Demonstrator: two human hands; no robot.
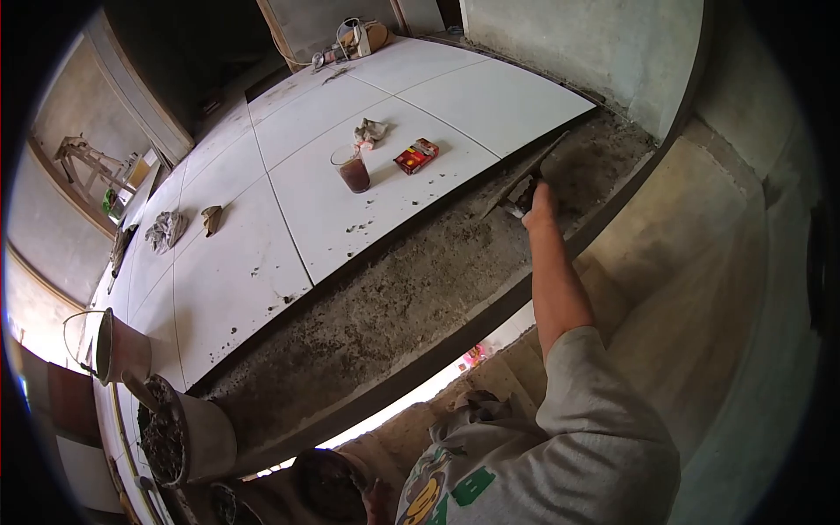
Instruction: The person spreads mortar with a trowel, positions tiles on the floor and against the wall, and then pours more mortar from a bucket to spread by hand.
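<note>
My right hand is stretched out over the rough, bare cement strip. It is closed round the handle of a flat trowel, whose long thin edge lies close to the strip beside the white tiles. The handle is mostly hidden by the fingers. Low in the picture, my left hand shows only partly, in shadow beside a dark bucket; its fingers cannot be made out.
On the tiles are a glass of dark drink, a red packet, crumpled wrappers and a power tool. At lower left stand a mortar bucket and a handled pail. A wall bounds the far right.
</note>
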